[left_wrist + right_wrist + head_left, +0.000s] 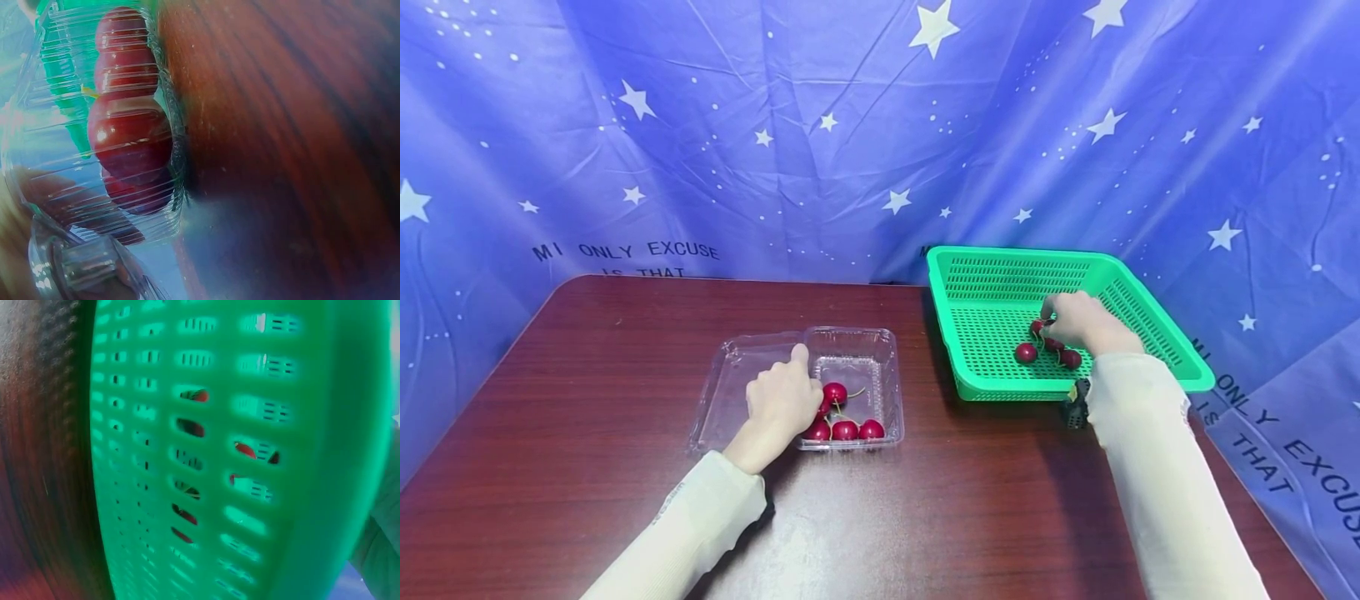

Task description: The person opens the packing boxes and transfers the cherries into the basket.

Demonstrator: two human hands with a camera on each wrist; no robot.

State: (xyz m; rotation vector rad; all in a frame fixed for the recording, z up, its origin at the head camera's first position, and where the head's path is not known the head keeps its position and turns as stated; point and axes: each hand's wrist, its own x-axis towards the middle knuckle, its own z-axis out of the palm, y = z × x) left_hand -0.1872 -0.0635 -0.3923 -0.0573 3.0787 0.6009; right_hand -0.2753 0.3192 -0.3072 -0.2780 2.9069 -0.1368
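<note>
On the left of the head view my left hand (781, 396) grips a clear plastic clamshell box (891, 367) along the side where its lid (730, 375) folds out flat. Several red cherries (845, 430) with green stems lie toward the box's near side; the left wrist view shows a stacked row of cherries (131, 137) through the ribbed wall. My right hand (1086, 321) reaches down into a green plastic basket (1000, 387), fingertips pinching a cherry (1037, 327). More cherries (1026, 353) lie around those fingers. Through the basket's slots, bits of red show in the right wrist view.
Both containers stand on a dark red-brown wooden table (610, 400), the basket near its right edge. Behind and at the sides hangs a blue star-printed curtain (850, 192). A small black device (1077, 406) sits under the right wrist, beside the basket's near wall.
</note>
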